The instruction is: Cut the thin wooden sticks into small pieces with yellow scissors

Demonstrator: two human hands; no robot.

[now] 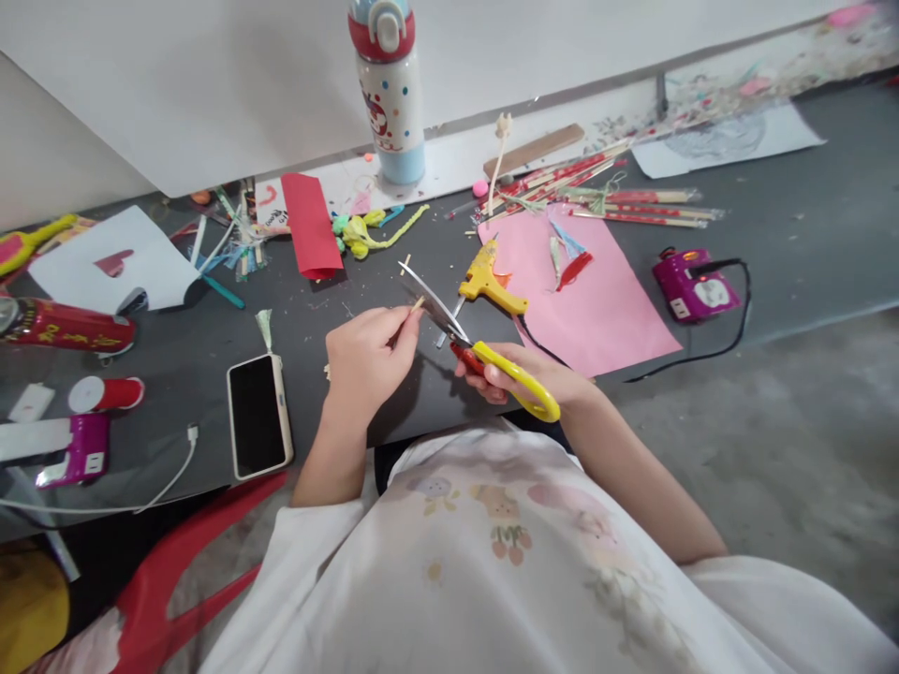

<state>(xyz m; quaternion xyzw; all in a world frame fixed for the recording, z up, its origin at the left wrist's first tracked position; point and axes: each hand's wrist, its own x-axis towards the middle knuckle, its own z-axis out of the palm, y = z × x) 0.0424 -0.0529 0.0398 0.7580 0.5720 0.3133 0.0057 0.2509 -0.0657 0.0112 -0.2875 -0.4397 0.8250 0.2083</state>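
My left hand (365, 360) is closed around a thin wooden stick (414, 307), whose tip pokes out toward the scissor blades. My right hand (523, 374) grips yellow-handled scissors (492, 360); their blades (428, 295) stand apart and point up-left, meeting the stick's end. Both hands hover over the dark table (807, 225) near its front edge. A small cut stick piece (405, 263) lies just beyond the blades.
A yellow glue gun (490, 283) and pink paper (596, 300) lie behind the scissors. A phone (258, 415) is left of my hand. Red paper (310, 225), a bottle (388, 89), several sticks (632, 201), a purple device (692, 285) and a red can (66, 326) surround them.
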